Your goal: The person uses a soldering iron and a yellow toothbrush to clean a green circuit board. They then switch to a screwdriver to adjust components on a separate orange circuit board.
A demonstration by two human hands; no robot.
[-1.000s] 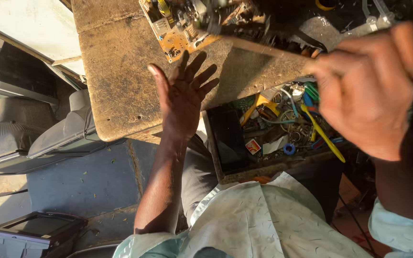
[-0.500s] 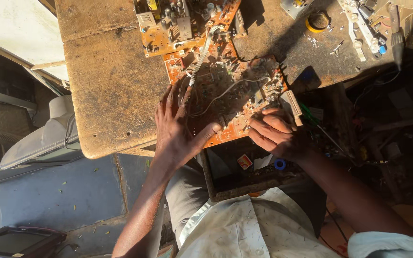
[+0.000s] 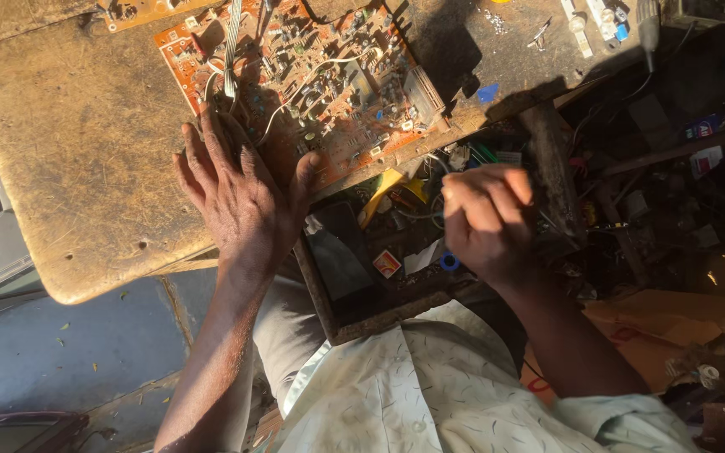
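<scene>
Worn wooden desk (image 3: 86,168) fills my view; orange circuit board (image 3: 312,84) lies at twelve o'clock. My left hand (image 3: 241,197) presses its near edge, fingers spread. Right hand (image 3: 488,222) hovers at three o'clock over the open drawer (image 3: 354,277), fingers curled closed, contents hidden. Leaning harder could tip the overhanging board into it.

Two hands (image 3: 241,197), perhaps two circuit boards (image 3: 312,84).
</scene>
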